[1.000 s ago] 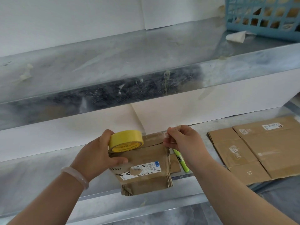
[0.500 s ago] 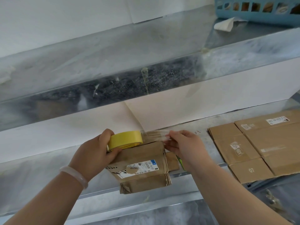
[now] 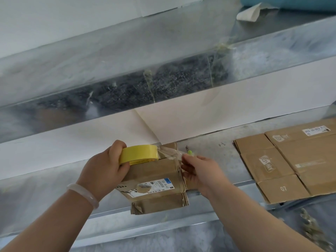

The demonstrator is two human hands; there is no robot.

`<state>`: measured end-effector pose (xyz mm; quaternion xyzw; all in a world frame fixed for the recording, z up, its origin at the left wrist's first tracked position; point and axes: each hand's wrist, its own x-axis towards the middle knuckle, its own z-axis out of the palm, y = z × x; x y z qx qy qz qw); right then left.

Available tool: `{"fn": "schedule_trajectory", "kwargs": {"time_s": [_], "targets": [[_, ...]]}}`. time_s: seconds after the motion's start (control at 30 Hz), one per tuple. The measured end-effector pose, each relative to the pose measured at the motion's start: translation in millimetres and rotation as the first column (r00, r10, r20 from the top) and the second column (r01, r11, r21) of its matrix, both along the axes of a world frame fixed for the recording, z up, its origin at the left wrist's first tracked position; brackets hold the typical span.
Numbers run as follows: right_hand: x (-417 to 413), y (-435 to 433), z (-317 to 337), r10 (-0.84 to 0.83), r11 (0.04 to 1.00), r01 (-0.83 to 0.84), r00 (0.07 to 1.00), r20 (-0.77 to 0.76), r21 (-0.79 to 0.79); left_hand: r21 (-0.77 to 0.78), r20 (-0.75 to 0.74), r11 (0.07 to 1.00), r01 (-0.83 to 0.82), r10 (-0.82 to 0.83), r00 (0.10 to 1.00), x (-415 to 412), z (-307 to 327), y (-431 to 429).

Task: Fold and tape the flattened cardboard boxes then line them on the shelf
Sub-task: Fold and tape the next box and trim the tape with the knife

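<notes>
A small folded cardboard box [image 3: 154, 180] with a white shipping label sits at the front edge of the lower metal shelf [image 3: 205, 142]. My left hand [image 3: 101, 171] grips a yellow roll of tape [image 3: 139, 153] just above the box's top left. A clear strip of tape [image 3: 170, 151] runs from the roll to my right hand [image 3: 201, 171], which pinches its free end over the box's right edge. Flattened cardboard boxes [image 3: 298, 160] lie on the same shelf to the right.
A green-tipped pen [image 3: 189, 152] lies on the shelf behind my right hand. An upper metal shelf [image 3: 127, 57] overhangs the work area, with a crumpled paper [image 3: 248, 13] and a blue basket [image 3: 291, 2] at its far right. White paper backs the lower shelf.
My right hand has drawn the tape end down and to the right over the box's edge. The roll in my left hand tilted flatter. The camera view shifted downward.
</notes>
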<state>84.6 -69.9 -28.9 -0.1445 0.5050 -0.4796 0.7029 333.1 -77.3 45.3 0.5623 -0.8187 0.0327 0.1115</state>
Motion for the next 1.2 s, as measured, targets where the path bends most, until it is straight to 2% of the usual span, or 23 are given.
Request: {"fn": "schedule_trajectory", "kwargs": {"time_s": [0.17,0.4,0.47,0.57,0.8,0.87,0.93,1.0,1.03,1.07,1.13,1.17,1.2], "targets": [[8.6,0.5,-7.7,0.044,0.999,-0.043,0.996,-0.08,0.014,-0.019,0.008,1.0,0.019,-0.019,1.0,-0.5,-2.2,0.0],[21.1,-1.4,-9.8,0.01,0.998,-0.001,0.988,-0.152,0.055,-0.026,0.002,0.999,0.041,-0.041,0.999,0.6,-4.1,-3.0],[20.7,-3.1,-9.4,0.005,0.998,0.003,0.993,-0.118,0.069,-0.032,0.002,0.999,0.04,-0.04,0.999,1.7,-4.6,-3.3],[17.4,-3.3,-12.1,-0.049,0.989,0.04,0.997,0.061,0.142,-0.032,-0.001,0.999,0.038,-0.038,0.999,2.8,-5.7,-3.0],[13.7,-2.8,-17.1,0.009,0.99,-0.022,0.996,0.092,0.142,-0.04,0.012,0.998,0.055,-0.054,0.998,3.5,-5.1,-3.7],[10.4,-1.7,-18.8,0.032,0.992,-0.032,0.999,0.003,0.123,-0.038,0.011,0.998,0.053,-0.053,0.999,4.1,-4.4,-4.3],[9.7,2.8,-16.1,0.013,1.0,-0.008,0.978,-0.209,0.024,-0.046,0.012,0.997,0.056,-0.056,0.998,4.2,-4.0,-4.4],[8.2,9.7,-2.0,-0.035,0.972,-0.087,0.868,-0.495,-0.22,-0.053,0.015,0.997,0.062,-0.062,0.998,4.3,-3.2,-4.1],[7.4,12.2,7.1,-0.033,0.916,-0.21,0.809,-0.586,-0.341,-0.056,0.018,0.996,0.067,-0.066,0.998,4.1,-2.7,-3.8],[7.5,12.6,16.0,0.012,0.847,-0.36,0.748,-0.663,-0.391,-0.061,0.02,0.996,0.072,-0.071,0.997,4.1,-2.6,-3.7],[10.3,8.0,25.5,0.101,0.746,-0.583,0.579,-0.809,-0.323,-0.076,0.024,0.994,0.082,-0.08,0.996,4.4,-1.6,-4.0],[11.1,4.7,25.3,0.096,0.72,-0.632,0.502,-0.859,-0.289,-0.078,0.026,0.993,0.083,-0.082,0.996,5.1,-1.3,-4.3],[11.3,1.6,23.8,0.07,0.713,-0.64,0.473,-0.878,-0.288,-0.077,0.03,0.993,0.086,-0.084,0.996,5.6,-0.6,-4.6]]}}
